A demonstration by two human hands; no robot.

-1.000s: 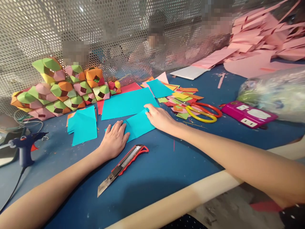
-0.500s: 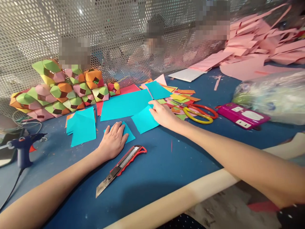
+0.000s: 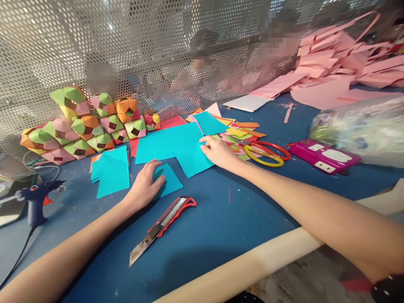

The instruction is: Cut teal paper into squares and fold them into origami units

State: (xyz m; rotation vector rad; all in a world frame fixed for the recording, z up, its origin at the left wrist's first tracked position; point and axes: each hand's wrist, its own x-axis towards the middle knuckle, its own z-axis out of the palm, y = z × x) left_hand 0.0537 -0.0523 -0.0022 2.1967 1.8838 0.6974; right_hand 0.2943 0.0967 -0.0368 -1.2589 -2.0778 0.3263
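Observation:
My right hand [image 3: 219, 152] has its thumb and fingertips at the right edge of a bright blue paper sheet [image 3: 191, 162], pinching it. This sheet partly overlaps a larger blue paper sheet [image 3: 160, 141] behind it. My left hand [image 3: 145, 184] hovers over the left part of a small blue paper piece [image 3: 170, 180], its fingers apart and holding nothing. In front of that piece lies a red and black utility knife [image 3: 164, 227] with its blade out. Left of my left hand rests a stack of blue paper pieces [image 3: 113, 170].
Folded paper modules [image 3: 86, 130] stand joined at the back left, beside a glue gun [image 3: 38, 202]. Scissors [image 3: 268, 153] lie on coloured paper scraps, with a magenta power strip [image 3: 325, 155] and plastic bag [image 3: 360, 130] farther right. A perforated metal screen [image 3: 158, 50] borders the table.
My left hand has lifted from the small blue piece and shifted left, uncovering more of it. My right hand stays at the sheet's edge. The whole view has shifted slightly.

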